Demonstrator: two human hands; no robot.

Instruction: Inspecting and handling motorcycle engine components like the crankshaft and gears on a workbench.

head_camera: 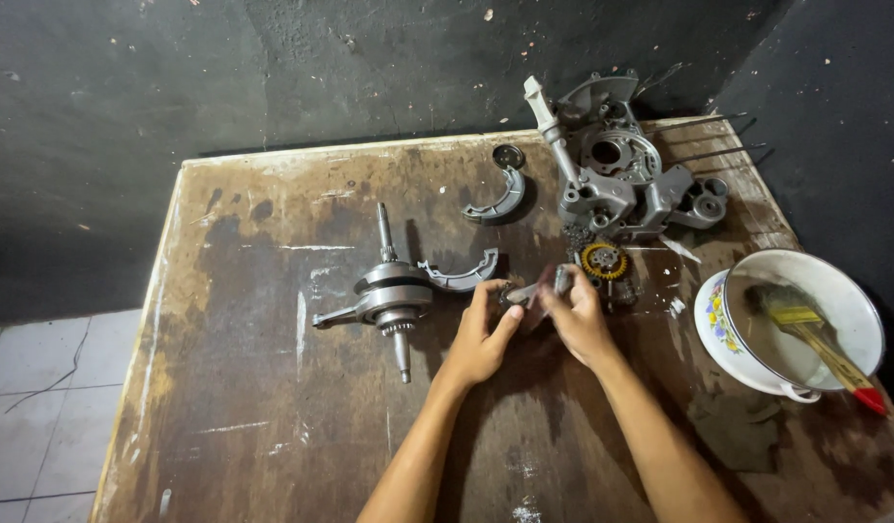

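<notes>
My left hand (481, 339) and my right hand (578, 320) meet over the middle of a worn wooden table (273, 387). Together they grip a small grey metal part (539, 288), blurred, held just above the tabletop. A crankshaft with its connecting rod (394, 295) lies to the left of my left hand. A curved brake shoe (459, 276) rests between the crankshaft and my hands. A gold-coloured sprocket with a chain (603, 261) sits just beyond my right hand.
A grey engine crankcase half (621, 179) stands at the back right with long studs pointing right. A second brake shoe (495, 199) and a small round part (508, 155) lie behind. A white enamel bowl (718, 329) at the right holds a paintbrush (805, 329). Dark walls surround the table.
</notes>
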